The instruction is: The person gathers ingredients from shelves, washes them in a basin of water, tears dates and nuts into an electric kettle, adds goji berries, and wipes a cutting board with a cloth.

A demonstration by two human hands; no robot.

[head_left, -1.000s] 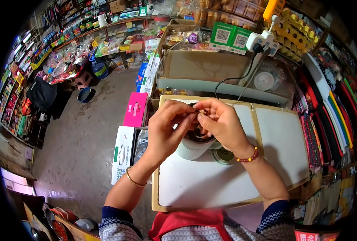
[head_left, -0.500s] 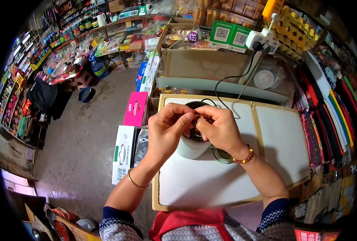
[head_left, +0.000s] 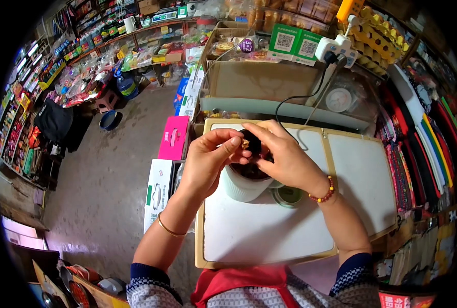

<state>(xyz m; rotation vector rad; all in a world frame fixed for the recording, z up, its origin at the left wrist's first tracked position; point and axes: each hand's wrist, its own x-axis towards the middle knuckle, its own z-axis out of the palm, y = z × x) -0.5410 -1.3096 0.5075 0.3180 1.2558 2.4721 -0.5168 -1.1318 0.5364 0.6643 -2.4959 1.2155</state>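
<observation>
My left hand (head_left: 210,154) pinches a small brownish-yellow piece (head_left: 246,144), too small to name, between thumb and fingers. It is held just above a pale ribbed pot (head_left: 244,189) with dark reddish-brown contents inside. My right hand (head_left: 290,156) arches over the pot's right side, thumb and fingers apart, and nothing clearly shows in its grasp. Behind the fingers is a dark round shape, partly hidden. Below my right wrist, a round greenish container or lid (head_left: 288,196) lies close to the pot.
The pot stands on a white board table (head_left: 269,231) with tan edging. A black cable (head_left: 280,105) runs from a white power strip (head_left: 335,51) down behind my right hand. Boxes (head_left: 173,137) line the left edge; folded cloth (head_left: 418,138) is stacked at right.
My hands have drawn apart from a joint pinch. My right hand has opened and its wrist moved slightly right, and the brownish-yellow piece now shows in my left fingertips.
</observation>
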